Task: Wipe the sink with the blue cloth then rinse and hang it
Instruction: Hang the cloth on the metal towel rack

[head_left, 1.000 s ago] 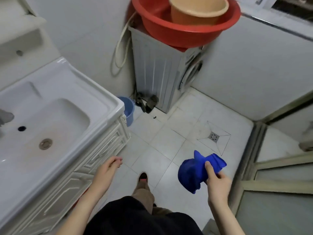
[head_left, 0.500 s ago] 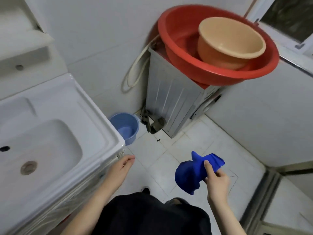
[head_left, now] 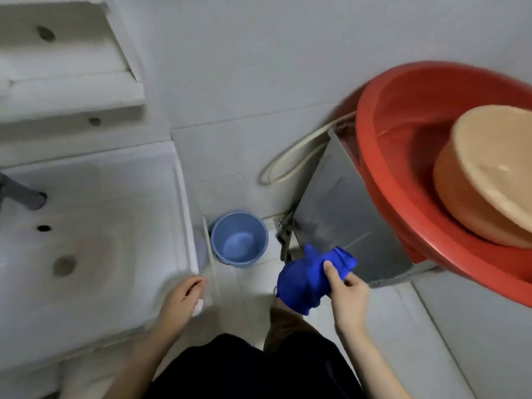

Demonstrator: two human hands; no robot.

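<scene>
The right hand still grips the bunched blue cloth, thumb pressed on top, above the floor between the blue bucket and the red basin. The left hand has moved up to the front corner of the sink, fingers loosely curled and holding nothing; blur hides any contact.

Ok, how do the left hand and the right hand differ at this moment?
The right hand grips the bunched blue cloth, thumb on top; the left hand holds nothing, fingers loosely bent. The left hand is at the front corner of the sink, too blurred to tell if it touches; the right hand is out over the floor tiles, apart from the sink. Shared: both are bare and held low in front of the body.
</scene>
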